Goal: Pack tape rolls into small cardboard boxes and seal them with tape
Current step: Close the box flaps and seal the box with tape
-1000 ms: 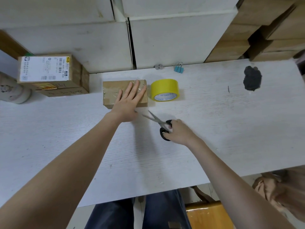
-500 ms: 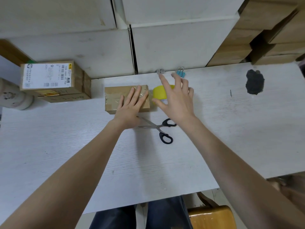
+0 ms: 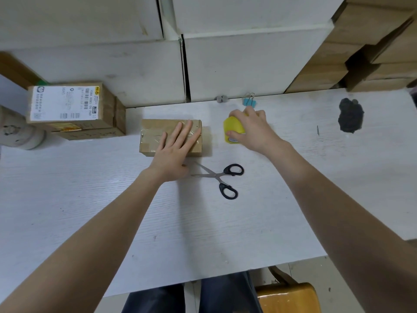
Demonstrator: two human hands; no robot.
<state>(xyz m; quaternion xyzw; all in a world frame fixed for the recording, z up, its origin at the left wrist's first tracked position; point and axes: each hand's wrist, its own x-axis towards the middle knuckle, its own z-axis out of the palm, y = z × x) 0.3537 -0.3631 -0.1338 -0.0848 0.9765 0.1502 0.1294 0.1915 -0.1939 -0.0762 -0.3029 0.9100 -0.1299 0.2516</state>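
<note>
A small brown cardboard box point(image 3: 153, 137) with clear tape across its top lies at the middle back of the white table point(image 3: 112, 211). My left hand point(image 3: 174, 152) rests flat on the box's right half, fingers straight. To the right of the box stands a yellow tape roll point(image 3: 232, 127); my right hand point(image 3: 252, 129) grips it from above, fingers curled over its far side and thumb on its near face. Black-handled scissors point(image 3: 222, 179) lie open on the table just in front of both hands, touched by neither.
A larger labelled cardboard box point(image 3: 72, 107) sits at the back left beside a pale cylinder point(image 3: 15, 132). A blue binder clip point(image 3: 249, 101) and small grey pieces point(image 3: 221, 98) lie by the back wall. A black lump point(image 3: 350, 117) is at the right. Stacked brown boxes point(image 3: 372, 53) stand behind.
My right hand let go of the scissors, which now lie on the table, moved up to the yellow tape roll and closed around it. My left hand stayed flat on the box.
</note>
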